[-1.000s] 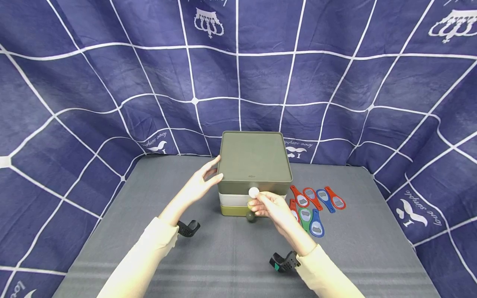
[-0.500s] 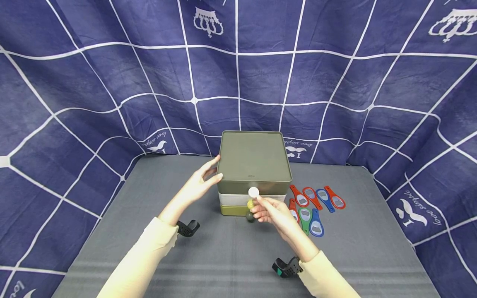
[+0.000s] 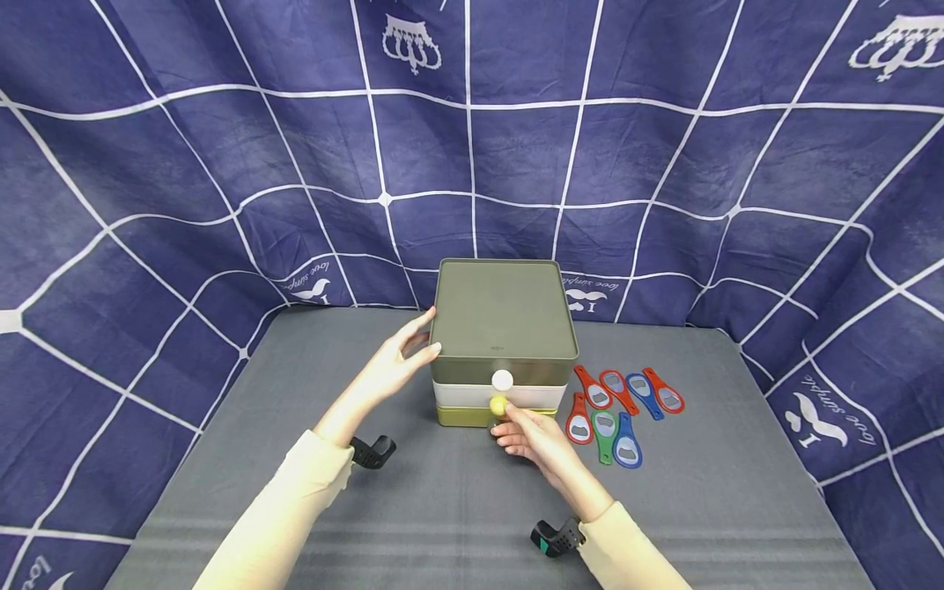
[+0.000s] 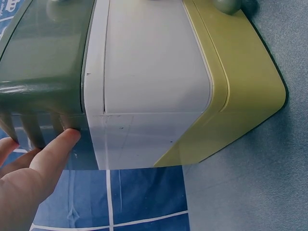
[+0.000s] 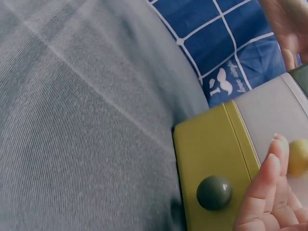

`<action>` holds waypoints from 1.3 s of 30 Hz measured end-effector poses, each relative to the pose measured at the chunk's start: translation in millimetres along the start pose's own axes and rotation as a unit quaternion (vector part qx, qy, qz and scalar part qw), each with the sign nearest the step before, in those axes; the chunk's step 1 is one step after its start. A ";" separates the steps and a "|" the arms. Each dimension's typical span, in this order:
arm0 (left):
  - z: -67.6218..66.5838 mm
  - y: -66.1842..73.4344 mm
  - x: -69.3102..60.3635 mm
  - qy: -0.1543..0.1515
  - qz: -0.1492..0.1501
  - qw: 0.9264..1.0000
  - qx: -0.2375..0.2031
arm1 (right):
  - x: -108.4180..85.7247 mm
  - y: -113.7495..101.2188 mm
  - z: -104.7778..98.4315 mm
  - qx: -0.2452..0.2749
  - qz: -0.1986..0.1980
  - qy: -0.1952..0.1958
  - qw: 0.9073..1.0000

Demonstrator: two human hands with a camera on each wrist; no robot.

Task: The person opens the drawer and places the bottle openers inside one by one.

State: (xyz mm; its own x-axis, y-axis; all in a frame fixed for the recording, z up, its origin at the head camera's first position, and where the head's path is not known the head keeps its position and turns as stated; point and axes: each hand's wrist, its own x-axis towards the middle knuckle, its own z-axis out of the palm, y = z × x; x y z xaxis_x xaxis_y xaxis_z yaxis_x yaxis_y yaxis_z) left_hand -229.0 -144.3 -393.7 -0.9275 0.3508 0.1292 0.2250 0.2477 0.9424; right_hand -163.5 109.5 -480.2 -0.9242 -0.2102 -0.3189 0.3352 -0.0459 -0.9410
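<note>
A stacked drawer box (image 3: 505, 307) has a dark green top, a white middle and a yellow bottom. Its front carries a white knob (image 3: 502, 380), a yellow knob (image 3: 497, 406) and a dark green knob (image 5: 214, 193). At the yellow knob, my right hand (image 3: 538, 438) pinches with thumb and fingertips; the right wrist view shows fingers (image 5: 269, 178) beside it, the thumb out of frame. My left hand (image 3: 391, 366) rests its fairly straight fingers against the green top's left side, and the left wrist view shows the fingertips (image 4: 70, 137) touching that wall.
Several bottle openers, red, blue and green, lie right of the box, among them a green one (image 3: 605, 430) and a blue one (image 3: 627, 447). The grey cloth surface (image 3: 442, 516) is bordered by a blue curtain (image 3: 516, 164) with white lines. Both wrists wear black straps.
My right hand has left the white knob and moved down to the yellow one. The left hand stays against the box's side.
</note>
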 end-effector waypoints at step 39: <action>-1.0 0.2 -0.3 -0.001 -0.001 1.000 0.005 | -59.1 19.4 13.8 0.039 0.022 -0.035 0.998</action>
State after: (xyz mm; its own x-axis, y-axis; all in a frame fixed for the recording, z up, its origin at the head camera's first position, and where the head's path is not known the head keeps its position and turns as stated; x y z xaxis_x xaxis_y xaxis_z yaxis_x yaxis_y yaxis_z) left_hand -229.0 -145.3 -393.2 -0.9272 0.3525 0.1271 0.2266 0.2574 0.9393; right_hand -99.8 107.6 -478.0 -0.8945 -0.2808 -0.3479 0.3903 -0.1109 -0.9140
